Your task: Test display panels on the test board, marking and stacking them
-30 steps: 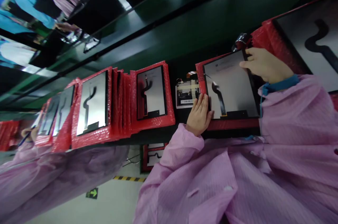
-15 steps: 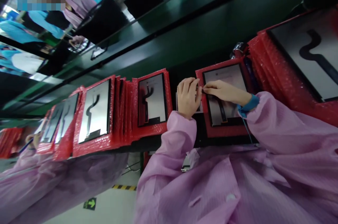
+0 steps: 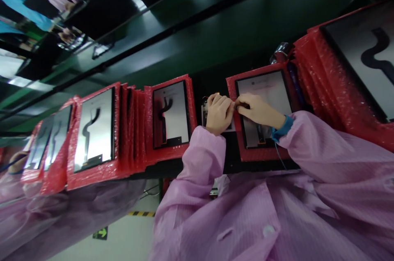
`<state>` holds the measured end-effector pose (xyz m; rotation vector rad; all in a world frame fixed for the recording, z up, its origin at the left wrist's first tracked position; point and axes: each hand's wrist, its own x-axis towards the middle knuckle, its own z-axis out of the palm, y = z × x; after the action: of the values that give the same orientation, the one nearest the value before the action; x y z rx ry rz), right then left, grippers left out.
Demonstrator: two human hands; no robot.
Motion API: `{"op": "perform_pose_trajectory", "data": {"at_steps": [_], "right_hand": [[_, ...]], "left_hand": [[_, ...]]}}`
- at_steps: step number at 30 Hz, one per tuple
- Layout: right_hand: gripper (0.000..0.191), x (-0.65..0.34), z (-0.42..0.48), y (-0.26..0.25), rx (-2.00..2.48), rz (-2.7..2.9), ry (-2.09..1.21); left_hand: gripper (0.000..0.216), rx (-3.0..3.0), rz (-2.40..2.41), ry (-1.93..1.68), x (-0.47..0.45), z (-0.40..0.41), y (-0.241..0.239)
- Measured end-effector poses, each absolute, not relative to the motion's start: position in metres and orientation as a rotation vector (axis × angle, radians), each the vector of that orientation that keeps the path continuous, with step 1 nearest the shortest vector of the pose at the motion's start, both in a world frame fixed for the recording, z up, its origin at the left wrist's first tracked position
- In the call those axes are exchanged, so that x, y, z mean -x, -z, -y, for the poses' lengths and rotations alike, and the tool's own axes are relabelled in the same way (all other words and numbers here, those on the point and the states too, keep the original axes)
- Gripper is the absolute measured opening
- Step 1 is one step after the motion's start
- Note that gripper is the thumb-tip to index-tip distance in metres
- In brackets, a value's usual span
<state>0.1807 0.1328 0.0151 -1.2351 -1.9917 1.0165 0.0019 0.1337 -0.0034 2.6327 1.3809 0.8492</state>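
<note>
Near the dark bench's close edge, an LCD panel lies on red bubble wrap beside a circuit board. The half-curled left hand and right hand nearly meet between, any grip hidden; light pressure should spare the flex cable.

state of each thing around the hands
left hand, curled over white-edged part
right hand, fingers bent, any hold unclear
white-edged part, mostly hidden
panel below right hand, on red wrap, partly covered
panel left of the hands, uncovered
panel at far right, cut off by picture edge
blue wristband, worn on right wrist
</note>
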Motion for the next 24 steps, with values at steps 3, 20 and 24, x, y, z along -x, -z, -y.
{"op": "perform_pose_trajectory", "data": {"at_steps": [3, 20, 24], "right_hand": [[0.006, -0.182, -0.133, -0.014, 1.218, 2.004, -1.016], [0.033, -0.205, -0.144, -0.022, 1.107, 1.833, -1.399], [0.040, -0.221, -0.163, -0.010, 1.302, 1.652, -1.067]], "left_hand": [[0.038, -2.605, -1.387, -0.861, -0.003, -0.134, 0.005], [0.049, -1.944, -1.574, -1.409, 0.000, -0.138, 0.010], [0.044, -1.542, -1.738, -1.803, -0.003, -0.117, 0.006]]}}
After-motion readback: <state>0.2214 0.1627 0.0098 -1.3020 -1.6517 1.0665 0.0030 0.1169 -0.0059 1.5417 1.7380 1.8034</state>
